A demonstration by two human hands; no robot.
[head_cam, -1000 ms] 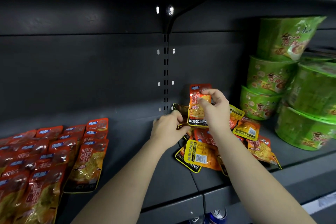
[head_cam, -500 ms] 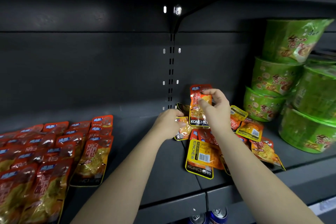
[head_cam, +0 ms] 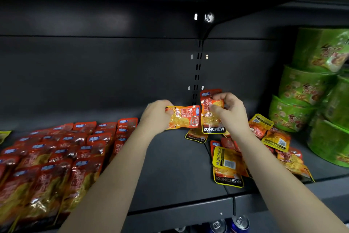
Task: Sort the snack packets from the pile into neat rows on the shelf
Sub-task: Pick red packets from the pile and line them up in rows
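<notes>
Left hand [head_cam: 156, 114]: pinches sideways packet [head_cam: 184, 117];
Right hand [head_cam: 229, 111]: grips upright packet [head_cam: 210, 117];
Pile [head_cam: 228, 166]: partly hidden by right forearm;
Flanks: red rows [head_cam: 56, 157] left; green bowls [head_cam: 302, 89] right (stacked)

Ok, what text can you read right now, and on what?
"KONCHEW": bottom of the upright packet in the right hand.
"KONCHEW": side and bottom edge of the yellow packet lying flat.
Blurred: Chinese print on the sideways packet in the left hand, red rows, green bowls.
</notes>
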